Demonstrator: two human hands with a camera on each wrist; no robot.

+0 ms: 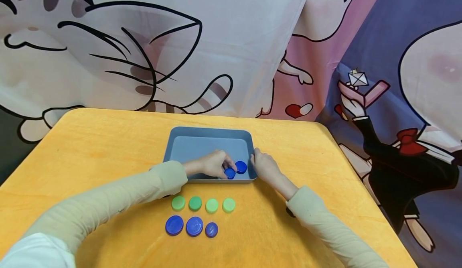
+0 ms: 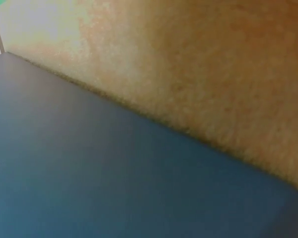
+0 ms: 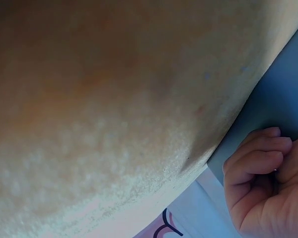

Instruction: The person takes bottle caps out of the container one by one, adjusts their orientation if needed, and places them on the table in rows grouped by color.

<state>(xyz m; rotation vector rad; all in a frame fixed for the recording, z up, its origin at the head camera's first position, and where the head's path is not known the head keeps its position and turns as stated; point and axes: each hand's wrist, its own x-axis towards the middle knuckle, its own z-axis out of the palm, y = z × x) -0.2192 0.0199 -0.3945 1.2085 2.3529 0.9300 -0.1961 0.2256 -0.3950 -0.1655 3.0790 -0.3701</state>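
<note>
Inside the blue-grey tray (image 1: 202, 147), my left hand (image 1: 213, 164) pinches a small blue bottle cap (image 1: 229, 173) near the front right corner. Another blue cap (image 1: 241, 167) lies right beside it on the tray floor. My right hand (image 1: 266, 165) holds the tray's right rim, its fingers bent at the edge. Skin fills much of both wrist views. In the left wrist view the tray (image 2: 89, 163) spreads below the skin, with no fingertips showing. A hand with curled fingers appears small at the lower right of the right wrist view.
In front of the tray, a row of several green caps (image 1: 195, 204) lies on the yellow tabletop (image 1: 108, 139). Closer to me are three blue caps (image 1: 194, 226) in a second row. A cartoon-printed curtain (image 1: 252, 51) hangs behind the table.
</note>
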